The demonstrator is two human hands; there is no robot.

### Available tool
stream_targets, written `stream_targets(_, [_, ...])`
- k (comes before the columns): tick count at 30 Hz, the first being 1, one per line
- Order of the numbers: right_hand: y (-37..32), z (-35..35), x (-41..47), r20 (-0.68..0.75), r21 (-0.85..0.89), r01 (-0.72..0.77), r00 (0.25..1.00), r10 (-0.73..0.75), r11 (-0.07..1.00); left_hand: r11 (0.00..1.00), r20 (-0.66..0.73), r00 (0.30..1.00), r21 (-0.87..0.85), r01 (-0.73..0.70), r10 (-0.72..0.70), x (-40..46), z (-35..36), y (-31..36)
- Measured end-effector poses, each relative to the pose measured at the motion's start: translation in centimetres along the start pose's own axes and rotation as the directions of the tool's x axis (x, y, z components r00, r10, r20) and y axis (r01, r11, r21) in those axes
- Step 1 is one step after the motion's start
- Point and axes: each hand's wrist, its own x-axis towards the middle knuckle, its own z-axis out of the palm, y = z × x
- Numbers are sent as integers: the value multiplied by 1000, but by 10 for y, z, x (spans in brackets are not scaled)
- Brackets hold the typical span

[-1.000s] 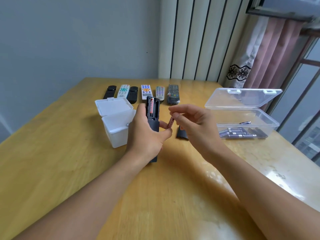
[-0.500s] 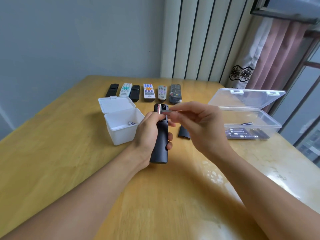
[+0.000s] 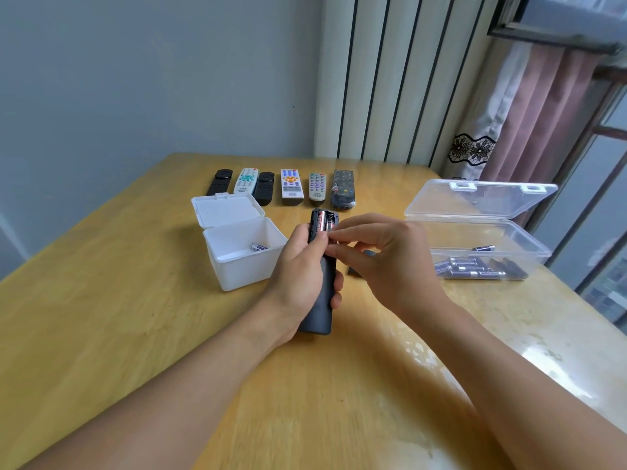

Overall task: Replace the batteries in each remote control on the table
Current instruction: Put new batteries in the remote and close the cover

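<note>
Batteries [image 3: 325, 222], 2 of them, sit in the open bay of the dark remote [image 3: 321, 283] gripped by the left hand [image 3: 300, 276]. Right hand [image 3: 386, 256] pinches 1 battery's near end. Beyond the hands lie 6 remotes [image 3: 291, 183]; left, a white box [image 3: 242, 266] holds 1 battery [image 3: 258, 246].

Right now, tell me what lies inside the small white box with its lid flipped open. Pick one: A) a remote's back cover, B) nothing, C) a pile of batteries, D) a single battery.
D: one battery lies alone on the floor of the white box, near its back wall; the pile of batteries sits in the clear box to the right instead.
</note>
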Motion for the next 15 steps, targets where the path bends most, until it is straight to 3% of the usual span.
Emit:
stream_targets(6, [0, 2, -1, -21, 186, -205, 977, 212, 961, 999, 25, 999, 42, -34, 32, -1, 4, -1])
stream_targets(11, [5, -7, 6, 107, 308, -394, 919, 380, 866, 1000, 52, 999, 3, 15, -16, -4, 4, 0])
stream_targets(13, [7, -8, 8, 99, 320, -436, 898, 428, 841, 998, 33, 999, -44, 37, -36, -4, 4, 0])
stream_targets(15, [12, -9, 10, 8, 179, -450, 890, 456, 875, 996, 6, 998, -57, 62, -62, -2, 5, 0])
